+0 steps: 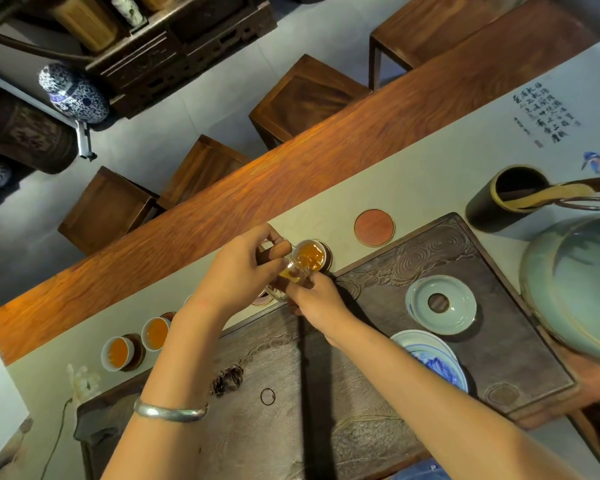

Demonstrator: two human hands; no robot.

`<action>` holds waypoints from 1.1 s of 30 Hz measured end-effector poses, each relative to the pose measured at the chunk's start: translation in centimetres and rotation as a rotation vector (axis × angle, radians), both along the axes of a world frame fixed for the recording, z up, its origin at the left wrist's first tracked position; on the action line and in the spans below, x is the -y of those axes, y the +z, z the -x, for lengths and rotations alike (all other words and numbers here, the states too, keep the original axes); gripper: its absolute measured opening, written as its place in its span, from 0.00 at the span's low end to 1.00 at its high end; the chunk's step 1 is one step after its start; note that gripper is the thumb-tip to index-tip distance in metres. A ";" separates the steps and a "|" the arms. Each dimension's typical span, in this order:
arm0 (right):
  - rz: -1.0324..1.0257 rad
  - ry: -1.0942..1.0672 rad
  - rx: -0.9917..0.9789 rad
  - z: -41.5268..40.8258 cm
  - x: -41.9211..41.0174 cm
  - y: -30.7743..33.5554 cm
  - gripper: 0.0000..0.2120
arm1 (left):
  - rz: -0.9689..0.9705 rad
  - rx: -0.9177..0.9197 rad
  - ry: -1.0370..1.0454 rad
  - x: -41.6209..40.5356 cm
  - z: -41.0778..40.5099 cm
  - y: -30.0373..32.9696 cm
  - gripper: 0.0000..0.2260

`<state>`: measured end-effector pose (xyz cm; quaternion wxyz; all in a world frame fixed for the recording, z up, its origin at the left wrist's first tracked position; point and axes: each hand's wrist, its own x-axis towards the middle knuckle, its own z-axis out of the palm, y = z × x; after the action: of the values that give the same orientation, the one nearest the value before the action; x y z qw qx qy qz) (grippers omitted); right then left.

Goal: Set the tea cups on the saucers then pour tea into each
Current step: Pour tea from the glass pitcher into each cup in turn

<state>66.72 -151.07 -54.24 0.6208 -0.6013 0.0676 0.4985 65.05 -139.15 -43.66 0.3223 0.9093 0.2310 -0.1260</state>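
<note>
The cup [310,255] we are filling sits on its dark saucer [327,259] at the edge of the cloth, just beside the tray [465,341], and looks nearly full of amber tea. We hold the glass pitcher [293,270] tipped over it, our left hand [236,271] closed around its wooden handle, our right hand [317,299] with fingertips steadying the glass from below. To finish well, we ease the tilt back before the tea reaches the rim. Two filled cups [118,353] stand far left; others are hidden behind our arm. One saucer [374,227] lies bare, with no cup on it.
</note>
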 end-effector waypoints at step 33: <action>-0.042 -0.055 -0.102 -0.1 0.3 -0.1 0.20 | 0.029 -0.047 -0.045 0.3 -1.2 1.0 0.06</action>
<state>66.79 -151.41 -54.37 0.6424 -0.5599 0.1050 0.5126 66.20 -139.47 -42.62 0.3268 0.9064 0.2163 -0.1578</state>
